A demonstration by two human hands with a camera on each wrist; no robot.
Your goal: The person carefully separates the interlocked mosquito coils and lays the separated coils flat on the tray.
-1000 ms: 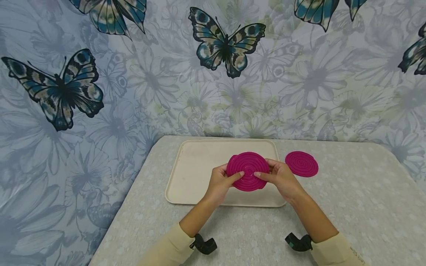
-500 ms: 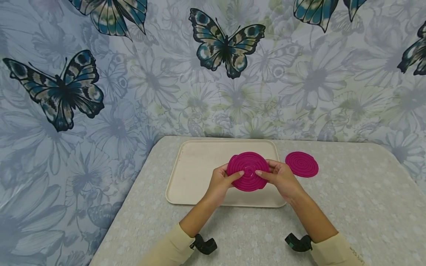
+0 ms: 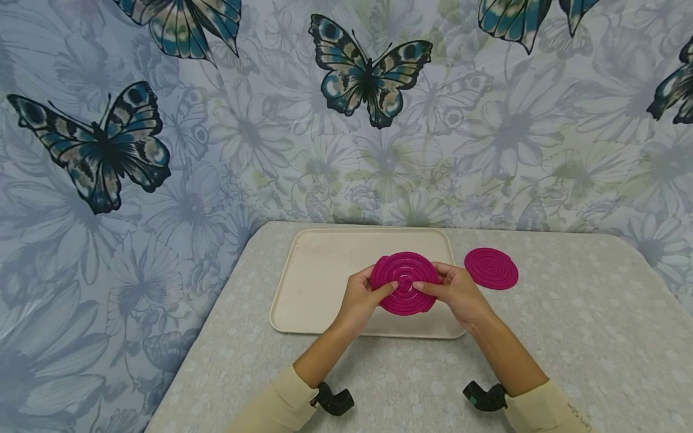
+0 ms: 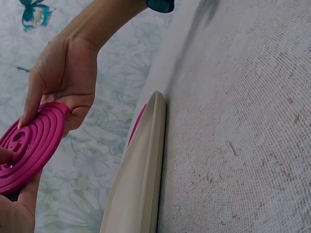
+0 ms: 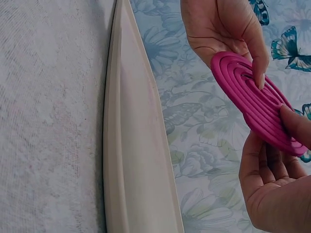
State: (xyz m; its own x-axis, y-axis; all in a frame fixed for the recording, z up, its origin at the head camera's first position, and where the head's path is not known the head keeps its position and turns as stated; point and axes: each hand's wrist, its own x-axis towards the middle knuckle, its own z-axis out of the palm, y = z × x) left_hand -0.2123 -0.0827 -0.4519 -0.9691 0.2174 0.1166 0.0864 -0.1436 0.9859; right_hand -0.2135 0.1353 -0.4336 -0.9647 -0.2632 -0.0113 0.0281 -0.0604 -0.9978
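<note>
Both hands hold a round magenta coaster [image 3: 405,264] with raised concentric rings, up over the front right part of the tray. My left hand [image 3: 360,296] grips its left edge, thumb on the face near the centre and fingers behind. On the opposite edge my right hand [image 3: 461,296] pinches it the same way, its thumb pointing inward. In the right wrist view the coaster [image 5: 255,109] hangs tilted between the two hands, well away from the tray. A second magenta coaster [image 3: 491,268] lies flat on the table, right of the tray.
A cream rectangular tray [image 3: 319,282] with a low raised rim lies on the table [image 3: 585,313], which has a pale patterned cloth. Behind stands a wall [image 3: 260,150] covered in floral and butterfly print. Black wrist cameras [image 3: 334,401] hang below both sleeves.
The held coaster and both hands have dropped slightly, and the coaster's tilt has shifted a little. Both hands keep their grip. The second coaster and the tray stay in place.
</note>
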